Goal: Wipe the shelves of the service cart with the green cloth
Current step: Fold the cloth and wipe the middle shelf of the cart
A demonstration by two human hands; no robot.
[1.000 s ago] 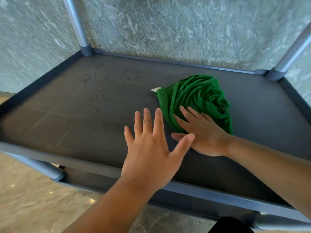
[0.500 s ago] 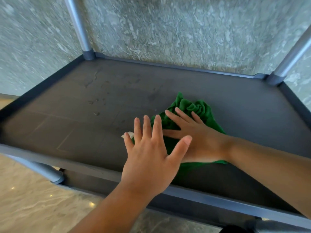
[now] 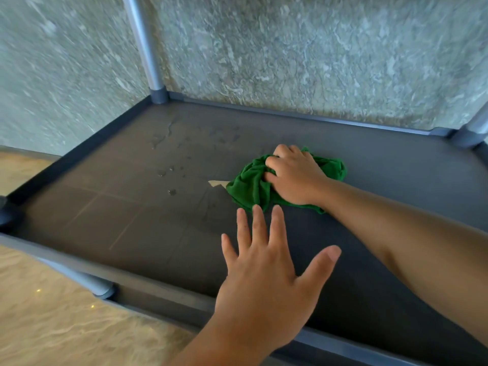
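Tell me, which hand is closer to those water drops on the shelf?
Right. The right hand, gripping the green cloth, sits just right of the water drops. The left hand is spread flat nearer the front edge.

Dark cart shelf (image 3: 126, 223) bears bunched green cloth (image 3: 249, 187), water droplets (image 3: 171, 192).

the right hand (image 3: 295, 175) presses down on the bunched cloth (image 3: 250, 188), fingers (image 3: 274, 162) curled into its folds. the left hand (image 3: 266, 273) lies flat on the shelf (image 3: 132, 220), fingers spread, fingertips just short of the cloth. water drops (image 3: 171, 192) sit left of the right fingers.
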